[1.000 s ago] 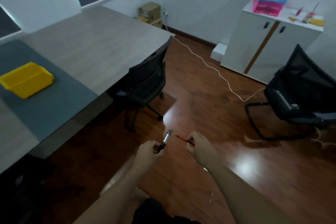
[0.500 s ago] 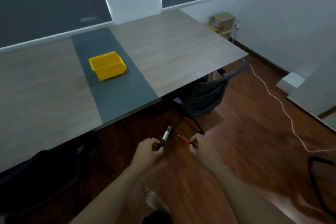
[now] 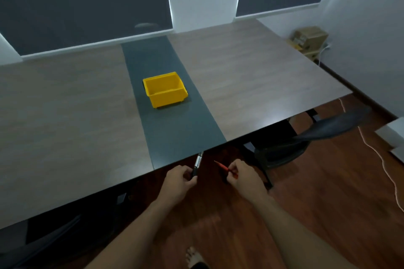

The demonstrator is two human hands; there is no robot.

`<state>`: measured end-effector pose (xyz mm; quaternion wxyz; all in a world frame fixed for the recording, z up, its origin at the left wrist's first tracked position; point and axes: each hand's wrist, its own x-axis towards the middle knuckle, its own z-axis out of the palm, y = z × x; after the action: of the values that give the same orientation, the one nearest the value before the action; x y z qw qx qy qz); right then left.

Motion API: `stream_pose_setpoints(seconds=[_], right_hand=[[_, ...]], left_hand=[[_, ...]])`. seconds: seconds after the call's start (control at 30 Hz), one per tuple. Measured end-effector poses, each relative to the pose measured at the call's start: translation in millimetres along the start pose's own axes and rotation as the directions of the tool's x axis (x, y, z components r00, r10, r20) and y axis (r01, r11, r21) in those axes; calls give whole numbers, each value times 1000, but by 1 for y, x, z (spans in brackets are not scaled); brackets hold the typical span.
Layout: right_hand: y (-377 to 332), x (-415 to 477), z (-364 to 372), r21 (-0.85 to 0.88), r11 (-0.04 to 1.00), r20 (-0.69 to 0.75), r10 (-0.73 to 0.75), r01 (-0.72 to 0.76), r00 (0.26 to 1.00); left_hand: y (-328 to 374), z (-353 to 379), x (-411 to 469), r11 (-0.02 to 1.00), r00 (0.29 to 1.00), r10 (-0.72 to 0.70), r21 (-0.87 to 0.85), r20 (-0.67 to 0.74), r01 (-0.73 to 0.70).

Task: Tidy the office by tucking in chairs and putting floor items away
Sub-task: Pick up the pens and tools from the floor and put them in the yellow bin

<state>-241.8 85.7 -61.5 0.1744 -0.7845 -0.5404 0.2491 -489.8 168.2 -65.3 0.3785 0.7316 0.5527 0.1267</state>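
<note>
I've turned from the floor to the desk (image 3: 251, 76). My left hand (image 3: 178, 182) grips a black-silver pen (image 3: 197, 165), my right hand (image 3: 242, 176) a red pen (image 3: 222, 166), both lower centre. Yellow bin (image 3: 165, 89) sits mid-frame; drop-off likely next.

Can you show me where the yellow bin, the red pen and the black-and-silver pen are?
yellow bin (image 3: 167, 95): head view, front wall.
red pen (image 3: 221, 165): head view, shaft beyond the right hand.
black-and-silver pen (image 3: 198, 161): head view, silver section above the left hand.

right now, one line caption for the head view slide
Left hand holds a pen, right hand a red pen, facing the yellow bin.
</note>
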Motion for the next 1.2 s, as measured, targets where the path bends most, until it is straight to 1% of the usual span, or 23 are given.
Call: stream_pose_setpoints(seconds=[0.13, 0.43, 0.57, 0.73, 0.93, 1.1, 1.2], right_hand=[[-25, 35, 8, -40, 999, 33, -31, 32, 999], [-69, 116, 32, -44, 996, 103, -78, 83, 992], [-82, 158, 40, -26, 994, 131, -99, 103, 986], [-98, 239, 47, 29, 994, 173, -108, 104, 979], [-118, 343, 35, 62, 987, 201, -156, 147, 967], [-130, 430, 12, 96, 981, 160, -184, 170, 970], [-134, 478, 4, 116, 976, 102, -198, 186, 975]], left_hand=[[-19, -23, 23, 999, 999, -24, -40, -48, 22], [-58, -71, 69, 987, 980, -122, -125, -158, 103], [-69, -86, 97, 976, 972, -168, -166, -166, 140], [-79, -107, 151, 966, 956, -212, -190, -200, 175], [-82, -137, 223, 958, 933, -273, -156, -235, 241], [-75, -165, 298, 951, 913, -299, -163, -277, 262], [-69, -179, 342, 954, 902, -295, -158, -314, 257]])
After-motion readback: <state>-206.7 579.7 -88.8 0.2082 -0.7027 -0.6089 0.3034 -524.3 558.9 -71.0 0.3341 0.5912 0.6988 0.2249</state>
